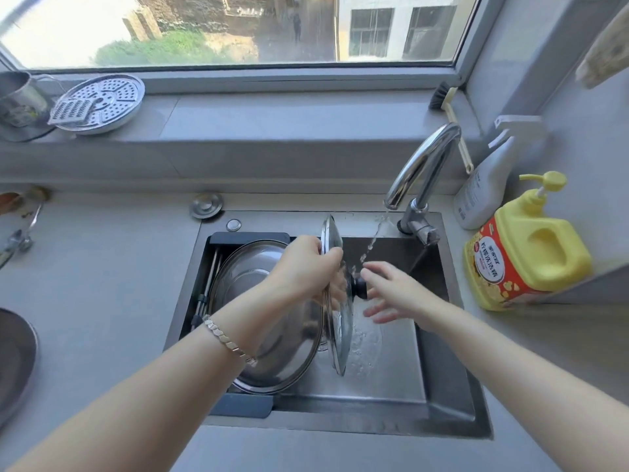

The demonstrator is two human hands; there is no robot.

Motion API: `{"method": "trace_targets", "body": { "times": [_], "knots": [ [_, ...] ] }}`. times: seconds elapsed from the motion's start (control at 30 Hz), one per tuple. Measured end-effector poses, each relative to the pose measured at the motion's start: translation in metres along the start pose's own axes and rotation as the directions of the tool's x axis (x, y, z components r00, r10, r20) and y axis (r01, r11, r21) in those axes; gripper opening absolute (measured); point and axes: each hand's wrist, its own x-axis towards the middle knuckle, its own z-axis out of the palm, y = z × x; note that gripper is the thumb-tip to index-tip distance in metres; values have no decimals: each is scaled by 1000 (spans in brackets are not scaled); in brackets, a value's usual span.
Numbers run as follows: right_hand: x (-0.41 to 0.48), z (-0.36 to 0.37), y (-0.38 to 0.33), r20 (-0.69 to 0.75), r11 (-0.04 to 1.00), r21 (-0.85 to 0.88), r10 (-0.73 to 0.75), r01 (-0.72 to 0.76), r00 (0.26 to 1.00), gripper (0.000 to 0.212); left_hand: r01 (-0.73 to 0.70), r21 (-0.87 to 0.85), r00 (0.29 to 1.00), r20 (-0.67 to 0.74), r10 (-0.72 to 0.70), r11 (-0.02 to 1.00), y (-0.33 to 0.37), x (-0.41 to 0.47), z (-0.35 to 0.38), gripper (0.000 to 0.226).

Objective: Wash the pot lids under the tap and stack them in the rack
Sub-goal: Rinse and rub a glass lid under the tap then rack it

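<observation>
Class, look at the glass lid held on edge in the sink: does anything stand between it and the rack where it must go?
Yes. A large steel lid already lies in the rack, directly left of the glass lid that the left hand grips.

Left hand (308, 267) fingers clenched, right hand (391, 294) spread open, both arms outstretched

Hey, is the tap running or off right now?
Running. A stream of water falls from the tap spout and splashes in the sink beside the glass lid held on edge.
</observation>
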Motion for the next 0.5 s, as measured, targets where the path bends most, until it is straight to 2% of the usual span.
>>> {"method": "trace_targets", "body": {
  "times": [0.1, 0.23, 0.33, 0.4, 0.5],
  "knots": [
    [-10, 15, 16, -47, 995, 35, -92, 94, 995, 26, -3, -26, 999, 32, 4, 1000, -2, -7, 4, 18],
    [-12, 16, 34, -223, 975, 29, -208, 219, 953, 11, 37, -117, 994, 106, -24, 992, -4, -16, 4, 36],
    [-14, 7, 42, -358, 961, -61, -274, 271, 892, 11, 11, -93, 1000, 20, -9, 996, -16, -16, -3, 44],
    [-15, 0, 47, -364, 961, -135, -275, 242, 890, 19, 6, -28, 996, -84, -8, 1000, -33, -17, -11, 36],
    [-19, 2, 55, -307, 973, -205, -166, 106, 937, 23, 85, 14, 981, -178, -81, 996, -65, -22, -25, 21]
  ]
}}
